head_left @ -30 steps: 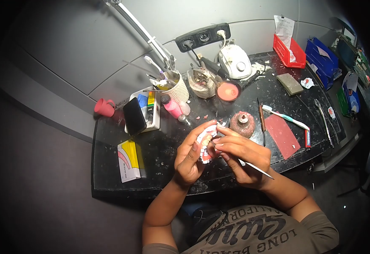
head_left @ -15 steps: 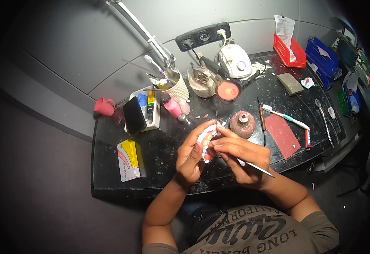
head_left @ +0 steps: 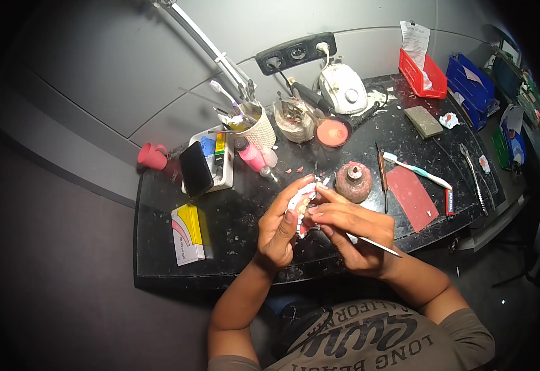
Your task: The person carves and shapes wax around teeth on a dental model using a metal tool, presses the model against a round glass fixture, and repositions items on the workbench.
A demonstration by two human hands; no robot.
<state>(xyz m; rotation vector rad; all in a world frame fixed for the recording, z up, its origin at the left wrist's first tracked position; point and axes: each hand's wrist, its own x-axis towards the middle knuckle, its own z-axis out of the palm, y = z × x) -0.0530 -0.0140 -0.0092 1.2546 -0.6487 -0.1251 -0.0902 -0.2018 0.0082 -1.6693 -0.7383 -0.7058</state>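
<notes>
My left hand [head_left: 276, 232] is wrapped round a dental model [head_left: 301, 199], a white plaster cast with pink wax and yellowish teeth, held up over the front of the bench. My right hand [head_left: 359, 232] is closed on a slim pale hand tool [head_left: 376, 245], whose handle sticks out to the lower right. Its working tip is hidden behind the fingers at the model. The right fingertips rest at the model's right side. Just beyond that hand stands a round, pink-stained burner [head_left: 353, 182] with a metal neck.
A pink wax sheet [head_left: 412, 199], a toothbrush [head_left: 419, 171] and a brown-handled carving tool [head_left: 382, 170] lie to the right. Behind are a pink dish [head_left: 333, 132], a pink bottle [head_left: 252, 157] and a tool cup [head_left: 259, 133]. A phone [head_left: 195, 168] and a yellow-white box [head_left: 188, 235] are left.
The dental model has tilted slightly in my left hand, so less of its lower pink wax shows. The tool's handle end has shifted a little up and right.
</notes>
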